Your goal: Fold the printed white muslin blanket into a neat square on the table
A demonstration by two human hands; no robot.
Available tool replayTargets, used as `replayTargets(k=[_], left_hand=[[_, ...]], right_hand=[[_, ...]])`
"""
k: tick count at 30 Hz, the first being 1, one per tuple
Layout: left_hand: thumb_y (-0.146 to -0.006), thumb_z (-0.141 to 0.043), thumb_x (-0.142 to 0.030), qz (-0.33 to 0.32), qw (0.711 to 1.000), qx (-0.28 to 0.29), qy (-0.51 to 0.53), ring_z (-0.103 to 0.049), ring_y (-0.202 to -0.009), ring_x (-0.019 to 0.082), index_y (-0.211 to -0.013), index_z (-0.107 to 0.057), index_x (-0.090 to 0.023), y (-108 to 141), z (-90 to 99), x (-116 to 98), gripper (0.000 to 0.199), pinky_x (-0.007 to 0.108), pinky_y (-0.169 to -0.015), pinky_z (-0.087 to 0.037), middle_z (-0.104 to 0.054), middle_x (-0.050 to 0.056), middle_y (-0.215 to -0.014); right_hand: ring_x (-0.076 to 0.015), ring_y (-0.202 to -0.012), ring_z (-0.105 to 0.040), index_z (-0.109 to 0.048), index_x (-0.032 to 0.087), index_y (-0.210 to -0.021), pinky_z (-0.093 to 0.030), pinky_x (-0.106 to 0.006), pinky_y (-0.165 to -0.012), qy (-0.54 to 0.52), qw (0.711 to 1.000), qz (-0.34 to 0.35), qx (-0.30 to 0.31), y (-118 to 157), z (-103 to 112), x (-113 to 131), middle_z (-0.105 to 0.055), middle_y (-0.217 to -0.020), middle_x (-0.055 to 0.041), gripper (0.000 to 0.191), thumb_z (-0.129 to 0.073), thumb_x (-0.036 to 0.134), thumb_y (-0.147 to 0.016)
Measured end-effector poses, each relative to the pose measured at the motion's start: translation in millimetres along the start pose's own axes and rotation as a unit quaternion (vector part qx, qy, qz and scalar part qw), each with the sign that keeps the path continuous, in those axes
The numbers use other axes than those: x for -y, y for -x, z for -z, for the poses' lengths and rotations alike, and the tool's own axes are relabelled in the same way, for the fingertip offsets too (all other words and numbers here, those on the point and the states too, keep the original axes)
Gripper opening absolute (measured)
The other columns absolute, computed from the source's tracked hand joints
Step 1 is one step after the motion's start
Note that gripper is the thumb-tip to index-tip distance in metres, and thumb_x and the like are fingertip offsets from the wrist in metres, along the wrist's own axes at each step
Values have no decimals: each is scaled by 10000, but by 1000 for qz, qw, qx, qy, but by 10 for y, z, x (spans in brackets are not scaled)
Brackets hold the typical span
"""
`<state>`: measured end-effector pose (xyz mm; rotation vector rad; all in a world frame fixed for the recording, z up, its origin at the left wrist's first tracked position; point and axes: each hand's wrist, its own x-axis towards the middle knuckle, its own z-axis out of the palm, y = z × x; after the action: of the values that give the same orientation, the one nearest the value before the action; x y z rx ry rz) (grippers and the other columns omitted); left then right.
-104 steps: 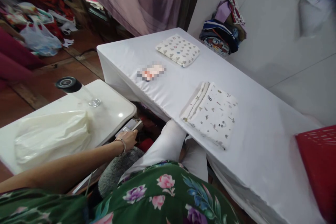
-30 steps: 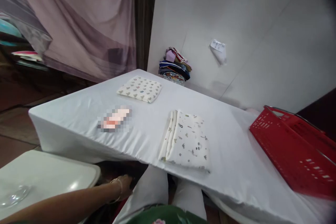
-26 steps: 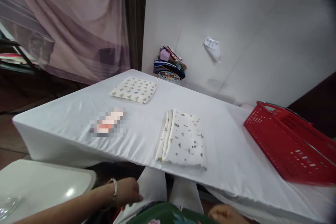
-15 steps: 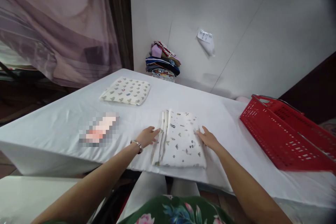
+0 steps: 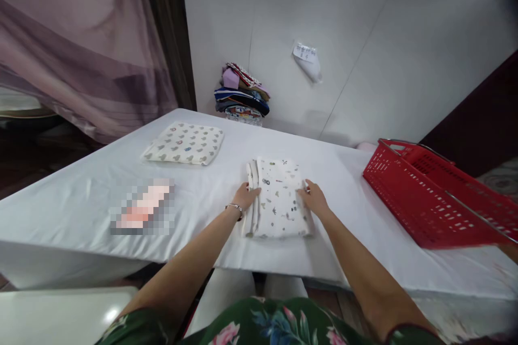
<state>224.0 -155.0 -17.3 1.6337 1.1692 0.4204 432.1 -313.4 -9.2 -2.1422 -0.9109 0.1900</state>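
A folded white cloth (image 5: 283,202) with small grey and coloured motifs lies in front of me, several layered folds showing along its left side. At its left edge, my left hand (image 5: 244,198), with a bracelet at the wrist, has the thumb over the folds and the fingers curled around the side. My right hand (image 5: 314,198) pinches the right edge, thumb on top; its other fingers are partly hidden. Farther back to the left rests a second folded cloth (image 5: 184,144), white with grey motifs, apart from both hands.
The white-covered table (image 5: 210,250) has a red perforated basket (image 5: 421,199) on its right. A blurred-out pinkish item (image 5: 145,205) lies on the left. Behind the table rises a stack of folded fabrics (image 5: 242,94). A labelled plastic bag (image 5: 307,62) hangs on the wall.
Both hands have closed in on the patterned cloth's sides and taken hold. The cloth now lies farther from the table's front edge. My view has shifted a little.
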Motion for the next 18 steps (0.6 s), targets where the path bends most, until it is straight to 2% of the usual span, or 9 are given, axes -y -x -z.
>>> replayTargets(k=[3, 5, 8, 11, 13, 15, 18], left_hand=[[-727, -567, -458, 36, 999, -3, 22, -594, -927, 229, -1217, -464, -121, -47, 1, 108, 603, 289, -683, -466, -558, 163, -1189], [-748, -534, -469, 38, 999, -3, 33, -612, -791, 192, -1217, -465, -131, -57, -1, 184, 582, 276, -614, -466, -580, 148, -1149], [-744, -543, -457, 39, 998, -5, 45, -597, -682, 158, -1164, -507, -131, -65, -32, 249, 533, 262, -574, -454, -619, 126, -1051], [-727, -575, -437, 35, 997, 1, 62, -590, -683, 150, -1039, -577, -127, -60, -95, 243, 440, 237, -572, -447, -652, 92, -895], [-730, -570, -447, 35, 996, 13, 79, -584, -646, 137, -994, -592, -126, -41, -132, 214, 416, 221, -542, -438, -653, 67, -799], [-744, -548, -459, 39, 995, 24, 94, -569, -584, 121, -1030, -575, -126, -14, -150, 185, 439, 212, -499, -424, -644, 50, -745], [-758, -536, -432, 44, 991, 31, 120, -538, -525, 93, -1132, -516, -136, 5, -133, 175, 477, 199, -468, -409, -634, 35, -753]], right_hand=[[-186, -863, -565, -626, 185, -1016, -440, -315, -762, 9, 997, 77, 14, 172, -89, 122, -606, -998, -70, 345, -483, 393, -781], [-159, -776, -575, -624, 194, -1008, -446, -288, -714, -25, 993, 86, 81, 362, -219, 286, -624, -921, -45, 347, -454, 420, -807], [-145, -699, -572, -501, 222, -1215, -439, -278, -665, -5, 981, 70, 182, 621, -448, 581, -622, -949, -38, 507, -477, 503, -794], [-214, -882, -567, -352, 220, -1335, -423, -321, -744, 70, 974, 85, 200, 721, -650, 788, -584, -1084, -90, 704, -528, 561, -745], [-253, -989, -535, -332, 214, -1343, -410, -347, -792, 81, 973, 84, 200, 698, -751, 832, -555, -1151, -111, 756, -580, 543, -709], [-249, -976, -546, -379, 231, -1310, -416, -349, -796, 26, 972, 67, 222, 639, -811, 808, -584, -1116, -84, 719, -625, 476, -681], [-215, -842, -597, -470, 223, -1235, -453, -329, -741, -166, 949, -11, 267, 543, -759, 712, -646, -960, -35, 600, -621, 358, -670]])
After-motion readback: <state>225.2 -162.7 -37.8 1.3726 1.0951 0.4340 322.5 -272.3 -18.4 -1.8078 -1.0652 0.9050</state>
